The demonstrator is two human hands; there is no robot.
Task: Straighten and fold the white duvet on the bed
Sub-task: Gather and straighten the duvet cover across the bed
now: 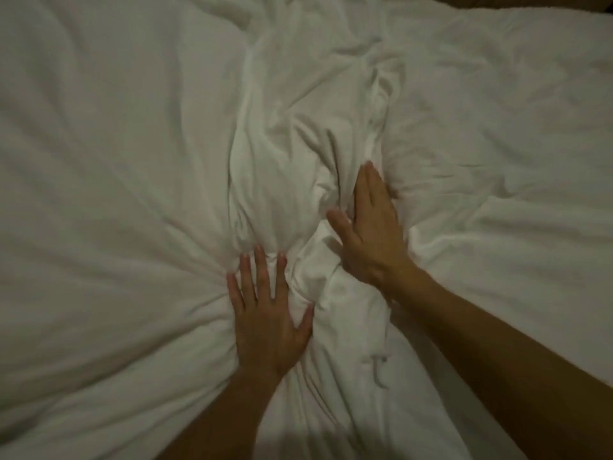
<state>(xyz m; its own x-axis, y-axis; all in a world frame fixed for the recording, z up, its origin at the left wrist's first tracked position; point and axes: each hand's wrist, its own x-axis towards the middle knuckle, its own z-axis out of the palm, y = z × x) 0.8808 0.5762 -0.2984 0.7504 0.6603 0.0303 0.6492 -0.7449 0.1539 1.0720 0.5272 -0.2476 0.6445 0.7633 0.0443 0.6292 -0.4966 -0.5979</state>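
Two hands, left hand (267,322) and right hand (373,230), are pressing flat with released fingers on one rumpled white duvet (132,161); its edges are running out of frame.

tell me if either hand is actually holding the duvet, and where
Neither has a grip. The left hand and right hand lie flat, fingers straight, pressing on the bunched ridge in the middle of the white duvet.
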